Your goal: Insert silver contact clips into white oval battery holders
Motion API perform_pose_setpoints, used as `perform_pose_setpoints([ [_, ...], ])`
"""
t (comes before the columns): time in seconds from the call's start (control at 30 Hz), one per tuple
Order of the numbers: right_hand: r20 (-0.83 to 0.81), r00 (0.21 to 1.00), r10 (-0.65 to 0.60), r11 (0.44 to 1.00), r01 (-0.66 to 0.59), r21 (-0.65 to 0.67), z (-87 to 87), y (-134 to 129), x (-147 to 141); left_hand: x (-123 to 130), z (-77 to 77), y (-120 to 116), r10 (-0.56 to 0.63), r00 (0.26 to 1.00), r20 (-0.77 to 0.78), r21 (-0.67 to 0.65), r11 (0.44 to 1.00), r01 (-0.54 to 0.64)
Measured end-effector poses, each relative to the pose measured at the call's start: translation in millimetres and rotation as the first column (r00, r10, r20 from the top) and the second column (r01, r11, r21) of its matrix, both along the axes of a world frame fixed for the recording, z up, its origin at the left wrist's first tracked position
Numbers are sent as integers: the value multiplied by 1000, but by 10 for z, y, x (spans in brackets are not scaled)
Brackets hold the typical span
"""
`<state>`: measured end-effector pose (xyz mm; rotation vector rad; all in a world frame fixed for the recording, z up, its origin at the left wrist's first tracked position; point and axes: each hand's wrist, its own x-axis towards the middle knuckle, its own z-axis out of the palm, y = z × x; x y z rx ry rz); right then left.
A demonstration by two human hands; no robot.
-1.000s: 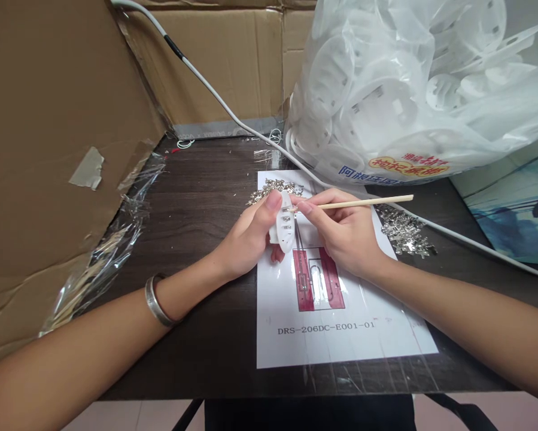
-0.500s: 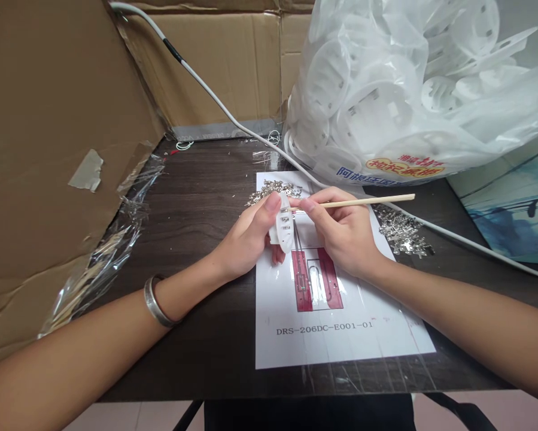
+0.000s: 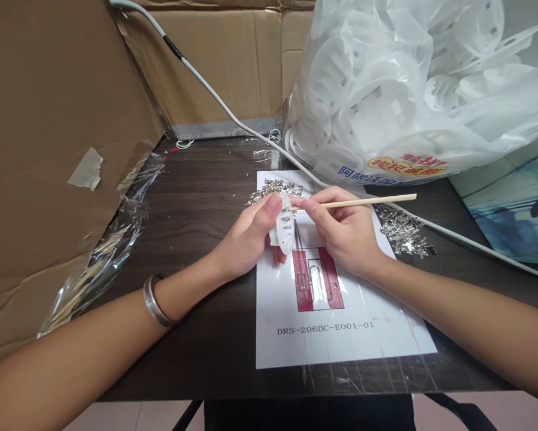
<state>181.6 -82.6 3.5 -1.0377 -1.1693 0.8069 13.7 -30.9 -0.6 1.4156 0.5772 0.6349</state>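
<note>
A round white plastic piece (image 3: 286, 238) is tilted nearly edge-on, with small metal clips in its slots. My left hand (image 3: 246, 239) is closed on it, thumb near its upper edge. In my right hand (image 3: 347, 236) is a thin wooden stick (image 3: 376, 200), pinched by thumb and fingers; its left tip meets the upper part of the plastic piece. One heap of small metal clips (image 3: 273, 188) lies just behind my left hand. Another heap of metal clips (image 3: 406, 232) lies to the right of my right hand. Beneath both hands is a printed sheet (image 3: 322, 347) with a red-and-white diagram.
A clear plastic bag (image 3: 376, 120) full of round white plastic pieces stands at the back right. A white cable (image 3: 215, 99) runs diagonally across the dark table (image 3: 192, 179). Cardboard (image 3: 62, 90) walls the left and back. Wooden sticks in clear wrapping (image 3: 93, 269) lie at left.
Hardly anything differs. Both hands keep their grips, and the stick's tip stays at the upper part of the white plastic piece. The whole view has shifted very slightly.
</note>
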Motion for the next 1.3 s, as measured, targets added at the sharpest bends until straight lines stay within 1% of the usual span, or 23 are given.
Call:
perform_pose_setpoints([
  [0.13,57,998,-37,999,35,33,-3,-5,-2,-3,5,-3,9,1000,-13,-11,1000,-9],
  [0.27,66,997,-44,998,41,38,-4,-8,-1,1,14,-12,-7,1000,-5,1,1000,7],
  [0.57,137,988,-68,997,73,-27,33,-32,-8,28,15,-16,12,1000,10,-29,999,-12],
  [0.83,114,993,-37,999,37,-4,30,-32,-8,35,20,-16,26,1000,-3,-37,999,-26],
  [1.1,148,988,-51,998,55,-24,31,-35,-5,33,13,-7,27,1000,-13,-31,999,-27],
  [1.3,131,991,-40,999,42,-10,26,-32,0,23,7,-5,25,999,-27,-19,999,-25],
])
